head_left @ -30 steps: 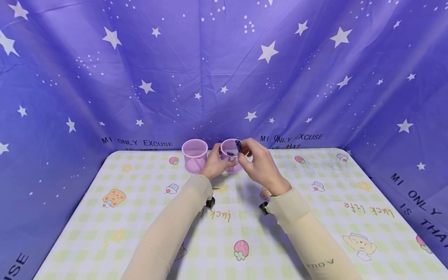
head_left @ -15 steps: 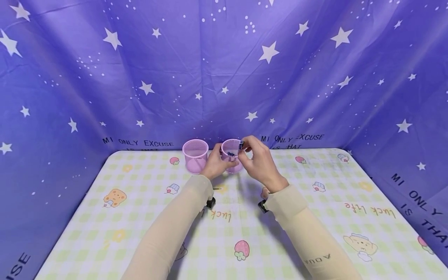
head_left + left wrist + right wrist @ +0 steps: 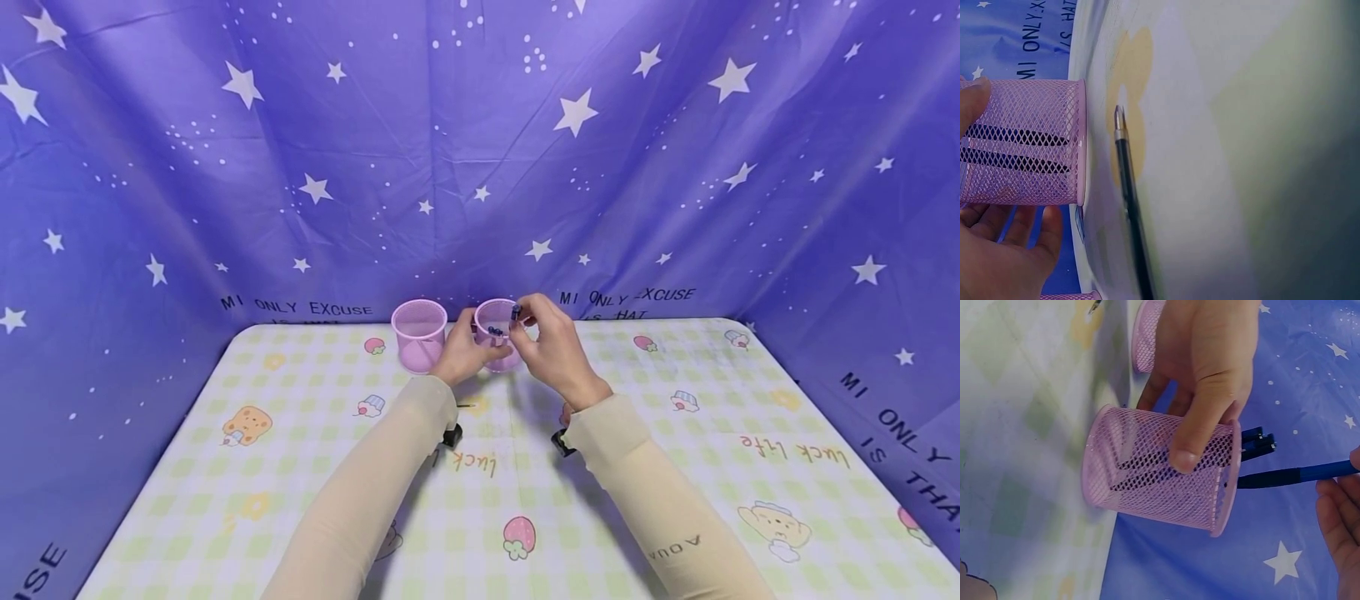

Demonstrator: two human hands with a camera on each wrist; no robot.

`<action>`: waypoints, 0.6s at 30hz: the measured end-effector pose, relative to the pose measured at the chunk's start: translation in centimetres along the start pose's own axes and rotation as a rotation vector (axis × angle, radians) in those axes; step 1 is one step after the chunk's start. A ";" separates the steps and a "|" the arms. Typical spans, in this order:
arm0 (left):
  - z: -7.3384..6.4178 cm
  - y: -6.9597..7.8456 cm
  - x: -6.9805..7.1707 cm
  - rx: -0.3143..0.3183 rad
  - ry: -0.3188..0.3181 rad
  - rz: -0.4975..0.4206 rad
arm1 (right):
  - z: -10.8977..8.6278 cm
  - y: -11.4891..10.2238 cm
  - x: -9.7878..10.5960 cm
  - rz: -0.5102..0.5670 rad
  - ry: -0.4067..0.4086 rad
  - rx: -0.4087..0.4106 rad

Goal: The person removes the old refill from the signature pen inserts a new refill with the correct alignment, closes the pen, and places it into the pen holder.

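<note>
My left hand (image 3: pixel 463 354) grips a pink mesh pen holder (image 3: pixel 504 360) at the back of the table, its thumb across the near side and the other fingers round the far side. Inside the holder stand two dark pens (image 3: pixel 1259 445), their ends poking past the rim. My right hand (image 3: pixel 557 350) pinches a blue pen (image 3: pixel 1329 471) by one end; in the right wrist view its dark grip section points into the holder's mouth, its tip right at the rim. Another pen (image 3: pixel 1132 206) shows by the left wrist, partly hidden by the sleeve in the head view.
A second pink mesh holder (image 3: pixel 420 346) stands just left of my left hand. The checked tablecloth (image 3: pixel 300 467) with cartoon prints covers the table. Behind and at both sides hangs a purple-blue curtain (image 3: pixel 450 150) with white stars, close to the holders.
My right hand has shifted slightly, and the blue pen at the holder's right rim now shows shorter and more upright. The left hand keeps its grip on the holder.
</note>
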State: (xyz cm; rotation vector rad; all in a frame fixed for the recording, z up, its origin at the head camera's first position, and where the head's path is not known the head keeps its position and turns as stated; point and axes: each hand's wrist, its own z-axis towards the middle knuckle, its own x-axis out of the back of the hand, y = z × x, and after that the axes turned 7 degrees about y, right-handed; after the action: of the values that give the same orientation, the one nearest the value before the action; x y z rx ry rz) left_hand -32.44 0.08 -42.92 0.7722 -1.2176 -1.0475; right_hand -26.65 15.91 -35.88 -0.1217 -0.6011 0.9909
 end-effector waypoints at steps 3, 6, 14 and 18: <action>0.0 0.0 0.0 0.001 0.000 0.002 | -0.2 0.4 -0.1 0.000 -0.007 -0.010; 0.0 0.0 0.0 0.001 0.002 -0.002 | -0.2 0.7 -0.2 0.004 -0.015 -0.020; 0.0 0.1 0.1 0.014 -0.007 0.012 | -0.3 1.3 -0.4 -0.022 -0.025 -0.039; -0.1 0.2 0.1 -0.002 -0.006 0.007 | -0.3 1.7 -0.6 -0.027 -0.046 -0.048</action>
State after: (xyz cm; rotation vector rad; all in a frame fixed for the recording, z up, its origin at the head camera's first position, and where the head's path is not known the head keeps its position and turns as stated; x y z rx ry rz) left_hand -32.32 0.09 -42.76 0.7632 -1.2239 -1.0453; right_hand -28.01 16.44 -37.02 -0.1334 -0.6670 0.9555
